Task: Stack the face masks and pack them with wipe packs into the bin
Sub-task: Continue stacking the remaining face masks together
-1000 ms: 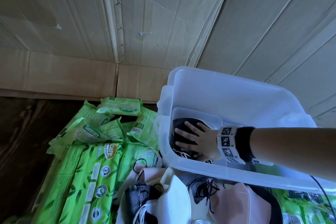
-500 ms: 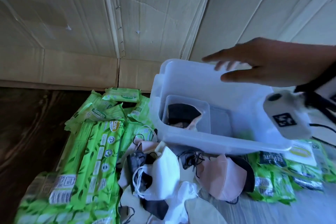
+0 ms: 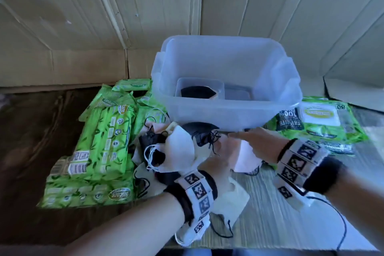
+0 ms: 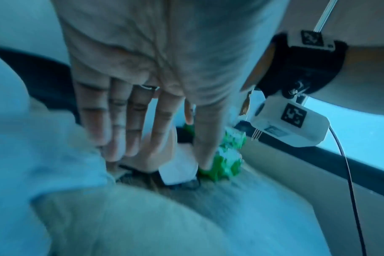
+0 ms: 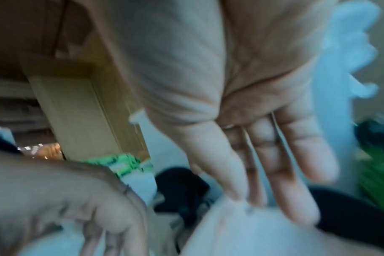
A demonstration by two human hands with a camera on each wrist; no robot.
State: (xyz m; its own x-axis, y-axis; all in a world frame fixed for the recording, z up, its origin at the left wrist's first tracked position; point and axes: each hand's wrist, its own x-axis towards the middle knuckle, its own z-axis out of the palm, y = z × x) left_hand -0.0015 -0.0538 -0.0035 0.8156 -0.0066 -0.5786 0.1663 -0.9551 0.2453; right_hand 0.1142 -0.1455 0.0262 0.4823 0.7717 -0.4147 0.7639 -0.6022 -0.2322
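The right hand (image 3: 257, 143), raised over the clear bin (image 3: 226, 110) half a second ago, is now lowered with straight fingers onto the loose face masks (image 3: 180, 151). The left hand (image 4: 143, 104) is extended, flat and unclenched. Beyond, wipe packs (image 3: 104, 141) flank the bin, where black masks (image 3: 197, 92) are stacked.

Light: soft, even daylight, faint shadows.
Head view: motion-smeared, edges bowed.
Wrist views: blue-tinted, heavily blurred, palms close and out of focus.
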